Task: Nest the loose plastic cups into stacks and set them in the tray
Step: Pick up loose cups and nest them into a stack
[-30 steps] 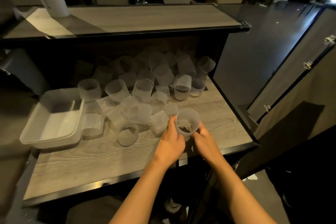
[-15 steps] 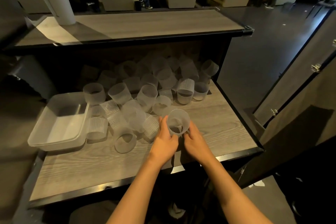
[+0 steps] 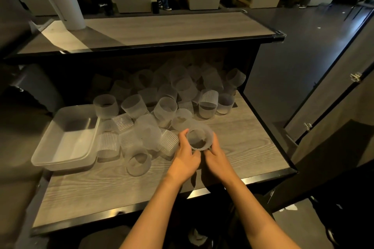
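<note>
Here I am holding a cup upright, mouth tilting toward me, my left hand and right hand both curling their grip round its sides.

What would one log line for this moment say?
left hand: grips held cup | right hand: grips same cup | tray: no cups inside | loose cups: piled on shelf

A wood-grain shelf carries a clear tray beside loose plastic cups.
</note>
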{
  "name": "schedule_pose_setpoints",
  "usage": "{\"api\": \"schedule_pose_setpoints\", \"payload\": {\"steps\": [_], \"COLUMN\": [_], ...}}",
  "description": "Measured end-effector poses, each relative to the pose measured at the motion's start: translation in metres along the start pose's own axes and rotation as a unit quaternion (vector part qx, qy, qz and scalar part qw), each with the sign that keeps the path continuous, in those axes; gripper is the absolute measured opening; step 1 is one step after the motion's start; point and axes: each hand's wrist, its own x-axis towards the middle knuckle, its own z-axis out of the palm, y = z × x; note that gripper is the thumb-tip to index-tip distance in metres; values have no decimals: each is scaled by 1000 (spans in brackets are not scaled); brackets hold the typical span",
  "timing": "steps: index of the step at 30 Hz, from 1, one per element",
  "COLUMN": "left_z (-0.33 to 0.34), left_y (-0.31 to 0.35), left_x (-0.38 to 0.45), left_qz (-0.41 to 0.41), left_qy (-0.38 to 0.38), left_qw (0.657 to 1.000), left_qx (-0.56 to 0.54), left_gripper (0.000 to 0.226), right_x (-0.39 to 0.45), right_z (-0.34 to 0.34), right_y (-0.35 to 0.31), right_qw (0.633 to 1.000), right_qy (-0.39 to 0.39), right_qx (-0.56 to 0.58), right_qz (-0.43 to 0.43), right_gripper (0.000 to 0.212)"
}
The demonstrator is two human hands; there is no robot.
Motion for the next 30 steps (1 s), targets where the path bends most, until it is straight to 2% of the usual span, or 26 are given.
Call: {"api": "schedule_pose_setpoints", "payload": {"steps": [7,13,18,21,25,27,30], "left_z": [-5,-7,-5,-2,3,3,-3], "left_y": [6,10,7,6,8,15,29], "left_x": [-7,-6,-2,1,-5,-13,-22], "left_qz": [24,19,-26,-62,-104,-78,16], "left_qy": [-19,-14,-49,-73,-89,-68,-14], "left_qw": [999,1000,998,993,989,993,998], "left_qx": [-33,-11,38,66,63,60,61], "left_gripper": [80,73,76,80,74,74,78], "right_x": [0,0,1,-1,-4,-5,-6], "right_z": [-6,-12,-13,-11,-7,-7,-7], "right_y": [-10,-9,-8,-9,-6,-10,-19], "right_qw": [1000,998,993,990,989,989,993], "right_qy": [25,42,44,31,15,26,70], "right_qx": [0,-16,-87,-82,-59,-53,-46], "right_qz": [17,38,70,110,133,134,85], "right_gripper": [62,62,60,56,54,54,53]}}
